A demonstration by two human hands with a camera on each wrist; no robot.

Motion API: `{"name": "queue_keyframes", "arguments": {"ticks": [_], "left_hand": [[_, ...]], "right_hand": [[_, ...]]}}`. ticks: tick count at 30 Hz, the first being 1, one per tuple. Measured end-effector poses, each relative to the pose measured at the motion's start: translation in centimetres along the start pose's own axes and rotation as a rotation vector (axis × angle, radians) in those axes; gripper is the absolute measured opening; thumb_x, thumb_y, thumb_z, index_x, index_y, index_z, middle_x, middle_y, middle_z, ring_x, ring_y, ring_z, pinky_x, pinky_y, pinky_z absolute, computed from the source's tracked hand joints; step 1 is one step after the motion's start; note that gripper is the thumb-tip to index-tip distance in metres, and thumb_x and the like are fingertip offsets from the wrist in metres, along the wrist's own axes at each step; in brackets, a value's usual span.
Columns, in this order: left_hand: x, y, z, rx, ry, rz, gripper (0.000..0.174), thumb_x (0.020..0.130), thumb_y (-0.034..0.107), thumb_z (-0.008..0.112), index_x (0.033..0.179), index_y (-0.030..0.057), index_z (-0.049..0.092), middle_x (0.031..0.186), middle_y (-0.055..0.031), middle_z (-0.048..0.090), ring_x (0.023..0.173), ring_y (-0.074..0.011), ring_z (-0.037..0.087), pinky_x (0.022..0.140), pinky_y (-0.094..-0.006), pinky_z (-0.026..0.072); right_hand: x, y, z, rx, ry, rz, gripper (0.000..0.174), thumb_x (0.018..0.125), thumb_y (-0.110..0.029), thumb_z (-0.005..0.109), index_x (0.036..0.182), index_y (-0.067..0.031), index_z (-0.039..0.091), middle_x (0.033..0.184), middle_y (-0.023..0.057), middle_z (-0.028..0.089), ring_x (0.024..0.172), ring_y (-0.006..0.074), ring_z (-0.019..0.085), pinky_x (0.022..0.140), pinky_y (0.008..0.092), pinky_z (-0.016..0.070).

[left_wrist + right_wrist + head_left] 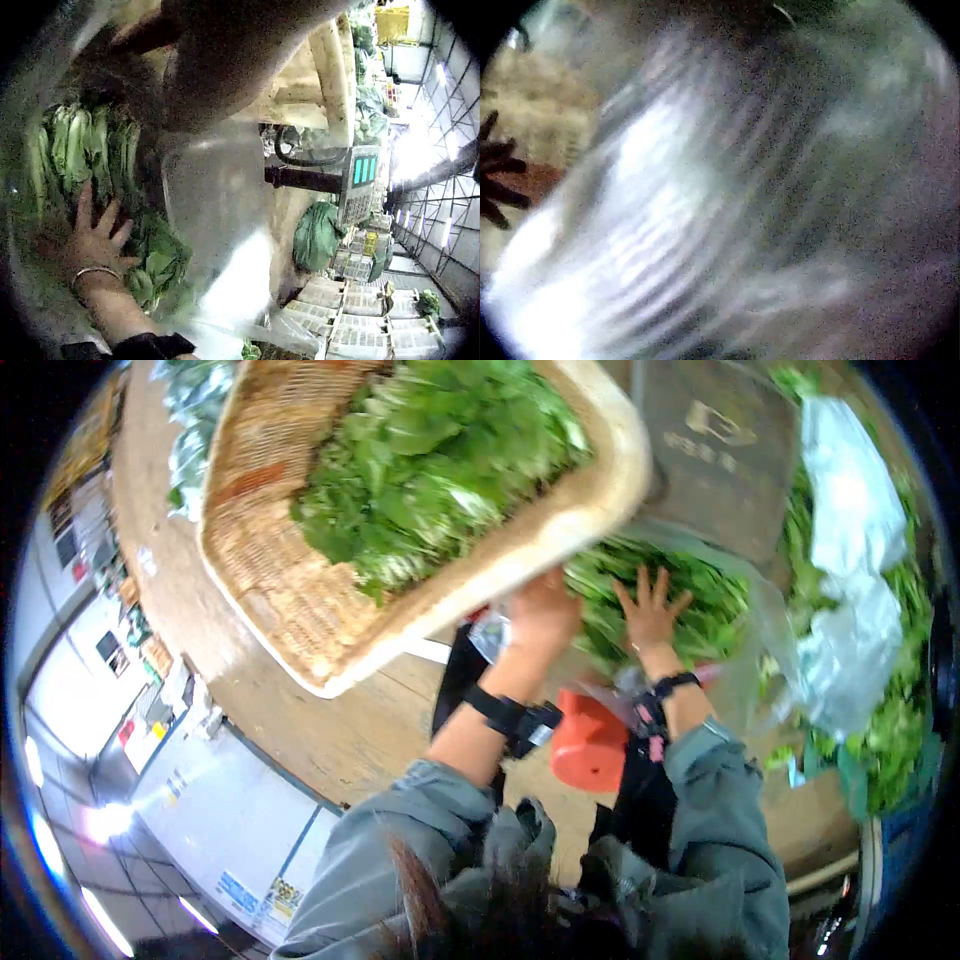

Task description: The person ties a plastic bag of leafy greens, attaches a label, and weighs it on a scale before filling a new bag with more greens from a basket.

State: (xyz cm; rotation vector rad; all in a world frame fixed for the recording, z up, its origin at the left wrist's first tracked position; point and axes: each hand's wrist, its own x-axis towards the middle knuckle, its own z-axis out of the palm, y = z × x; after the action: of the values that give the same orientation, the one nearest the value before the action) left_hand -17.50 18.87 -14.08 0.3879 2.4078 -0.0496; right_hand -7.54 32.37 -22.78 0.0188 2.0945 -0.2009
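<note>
My right hand [655,610] spreads its fingers over leafy greens [610,590] inside a clear plastic bag [765,630]. In the left wrist view the same right hand [97,244], with a bracelet, presses on bundled greens [79,146] with pale stalks. My left hand [545,610] is at the bag's near-left side, beside the rim of a large woven basket [260,540]; its fingers are blurred, and I cannot tell whether they hold the bag. Crinkled plastic film [667,180] fills most of the blurred right wrist view.
More cut greens [450,450] are heaped in the basket. A dark flat platform [710,450] stands behind the bag, and a scale display [361,171] shows beyond. A red plastic container [590,745] is below my wrists. Pale blue plastic [855,560] lies over greens at right.
</note>
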Motion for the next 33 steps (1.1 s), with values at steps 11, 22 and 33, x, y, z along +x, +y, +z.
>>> {"name": "queue_keyframes", "arguments": {"ticks": [11, 22, 33], "left_hand": [[-4.1, -13.8, -17.7, -1.281, -0.597, 0.608, 0.056, 0.078, 0.024, 0.06, 0.124, 0.0015, 0.037, 0.098, -0.0139, 0.059, 0.085, -0.0194, 0.057, 0.071, -0.0314, 0.0472], [10.1, -40.9, -1.7, -0.758, -0.28, -0.371, 0.025, 0.079, 0.021, 0.048, 0.061, 0.0038, 0.052, 0.054, -0.0098, 0.05, 0.049, -0.0253, 0.048, 0.047, -0.0367, 0.0335], [13.9, -33.5, 13.1, -0.314, -0.244, 0.223, 0.035, 0.073, 0.009, 0.057, 0.104, -0.0039, 0.052, 0.088, -0.0123, 0.06, 0.077, -0.0221, 0.056, 0.069, -0.0289, 0.0455]], "right_hand": [[-8.9, -4.4, -18.6, 0.019, -0.553, -0.385, 0.039, 0.077, -0.041, 0.053, 0.1, -0.0086, 0.057, 0.104, 0.0154, 0.054, 0.097, 0.0295, 0.051, 0.08, 0.0413, 0.0411], [15.0, -15.4, -29.3, 0.075, 0.07, -0.116, 0.028, 0.081, -0.026, 0.045, 0.079, -0.0012, 0.056, 0.083, 0.0176, 0.054, 0.076, 0.0329, 0.053, 0.067, 0.0413, 0.0445], [15.7, -22.7, -15.8, 0.876, 0.214, 0.744, 0.04, 0.08, -0.01, 0.048, 0.119, -0.0027, 0.044, 0.13, 0.016, 0.031, 0.12, 0.0322, 0.028, 0.094, 0.0466, 0.0305]]}}
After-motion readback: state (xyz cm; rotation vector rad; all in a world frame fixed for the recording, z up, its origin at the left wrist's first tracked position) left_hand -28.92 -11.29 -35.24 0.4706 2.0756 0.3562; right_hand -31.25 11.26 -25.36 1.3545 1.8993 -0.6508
